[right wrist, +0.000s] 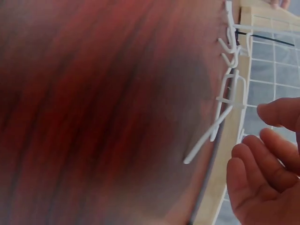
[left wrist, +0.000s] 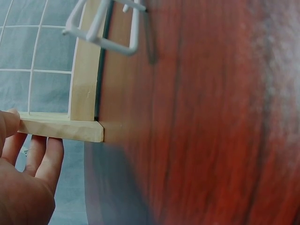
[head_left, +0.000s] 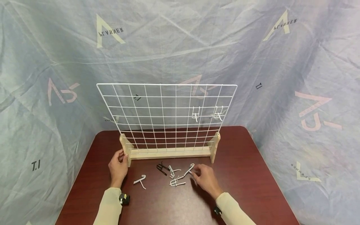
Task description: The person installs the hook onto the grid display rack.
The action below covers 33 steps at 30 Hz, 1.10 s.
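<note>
Head view is showing the near hook lying at 10 o'clock from the right hand, just beside its fingertips, its long axis running from 7 to 1 o'clock; the right hand is hovering far closer to it than the left hand is. Seen from the right wrist, the right hand is curving loosely, leaving a modest gap between thumb and fingers and holding nothing. The left hand is gripping the stand's left foot between thumb and fingers. 2 middle hooks are lying around 9 o'clock from the right hand, with black hooks just past them, while 1 lone hook is lying at 4 o'clock from the left hand. 2 hung hooks are hanging toward the grid's 3 o'clock edge. Beneath, the red-brown table is catching glare toward 6 o'clock; wrinkled, printed cloth is enclosing everything from 9 through 3 o'clock.
</note>
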Available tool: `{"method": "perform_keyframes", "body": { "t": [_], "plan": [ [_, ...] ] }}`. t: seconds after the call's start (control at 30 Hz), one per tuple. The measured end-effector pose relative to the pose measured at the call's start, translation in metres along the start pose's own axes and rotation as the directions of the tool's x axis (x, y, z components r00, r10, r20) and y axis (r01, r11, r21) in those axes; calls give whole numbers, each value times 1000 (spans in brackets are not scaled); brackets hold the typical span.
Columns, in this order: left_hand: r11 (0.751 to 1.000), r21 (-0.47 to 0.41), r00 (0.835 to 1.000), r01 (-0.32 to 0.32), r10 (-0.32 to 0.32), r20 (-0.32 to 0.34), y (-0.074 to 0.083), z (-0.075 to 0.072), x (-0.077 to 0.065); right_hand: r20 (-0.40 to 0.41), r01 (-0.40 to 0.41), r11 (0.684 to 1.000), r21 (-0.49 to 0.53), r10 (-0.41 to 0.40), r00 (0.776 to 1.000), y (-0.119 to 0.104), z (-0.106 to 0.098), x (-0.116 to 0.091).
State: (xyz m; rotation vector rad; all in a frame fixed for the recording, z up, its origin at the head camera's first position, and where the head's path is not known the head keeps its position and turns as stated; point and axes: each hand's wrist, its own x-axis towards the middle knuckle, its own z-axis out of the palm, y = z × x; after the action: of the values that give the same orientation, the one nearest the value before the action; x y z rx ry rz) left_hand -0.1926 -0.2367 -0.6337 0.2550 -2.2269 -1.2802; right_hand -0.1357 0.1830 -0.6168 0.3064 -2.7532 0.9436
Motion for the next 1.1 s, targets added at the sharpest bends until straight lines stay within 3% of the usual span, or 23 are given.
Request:
{"method": "perform_keyframes", "body": {
  "t": [0.3,0.83,1.1],
  "plan": [
    [1000,-12,1000,10,-10,20,1,-1,-1,58,-2,997,-77,7,998,7,6,-7],
    [1000,1,1000,0,0,1,0,0,1,28,35,991,-126,-31,999,12,15,-13],
    [1000,-15,1000,3,-3,11,1,-2,-1,31,10,991,-134,-6,1000,13,20,-13]
  ]
}}
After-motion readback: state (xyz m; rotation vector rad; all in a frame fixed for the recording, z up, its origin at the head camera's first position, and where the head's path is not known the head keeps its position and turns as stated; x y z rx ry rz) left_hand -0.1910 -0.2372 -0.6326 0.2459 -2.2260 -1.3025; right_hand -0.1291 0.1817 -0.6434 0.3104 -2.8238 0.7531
